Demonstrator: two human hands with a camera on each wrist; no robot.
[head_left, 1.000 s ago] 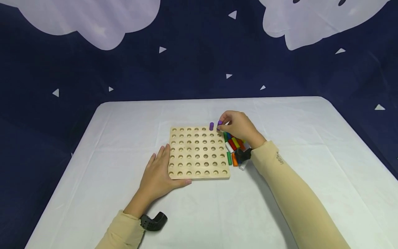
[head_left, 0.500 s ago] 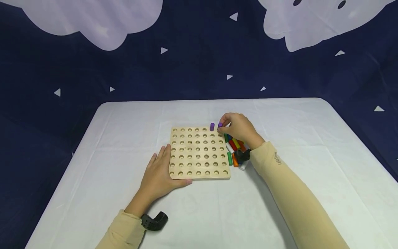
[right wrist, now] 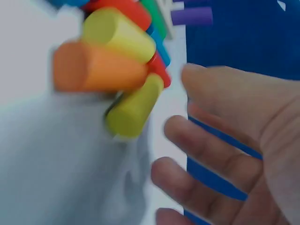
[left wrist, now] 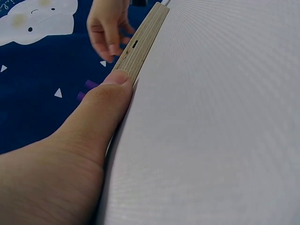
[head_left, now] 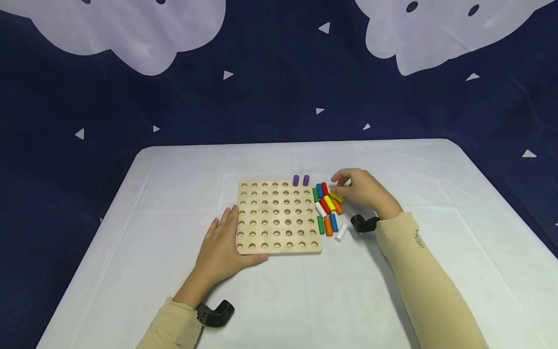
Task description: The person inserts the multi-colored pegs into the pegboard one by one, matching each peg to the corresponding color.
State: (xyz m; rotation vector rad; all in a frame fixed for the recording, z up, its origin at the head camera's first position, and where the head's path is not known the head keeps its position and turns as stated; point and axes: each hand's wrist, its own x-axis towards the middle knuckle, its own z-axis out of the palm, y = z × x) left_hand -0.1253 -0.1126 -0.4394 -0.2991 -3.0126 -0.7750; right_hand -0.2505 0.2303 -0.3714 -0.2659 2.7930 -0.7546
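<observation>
The wooden board (head_left: 270,207) lies flat in the middle of the desk (head_left: 279,300). From its centre, a cluster of loose pegs (head_left: 328,226) lies at 3 o'clock, just beside its edge, and two purple pegs (head_left: 301,181) stand upright at 1 o'clock. The cluster is crowded: red, blue, green, yellow, orange and white pegs lie side by side, some touching. One yellow peg (right wrist: 136,105) leans against an orange peg (right wrist: 98,68), and a white peg (head_left: 341,232) lies a little apart at 4 o'clock.

The left hand (head_left: 222,249) is at 8 o'clock, its straight fingers along the board's side and its thumb on the near edge. The right hand (head_left: 366,190) is at 2 o'clock, above the cluster, with thumb and fingers apart and holding nothing; in the head view it reaches across the yellow peg's end.

The board is pale and square, with rows of round holes; its side shows fine layers. The pegs are smooth cylinders. A dark blue curtain (head_left: 279,97) hangs at 12 o'clock.
</observation>
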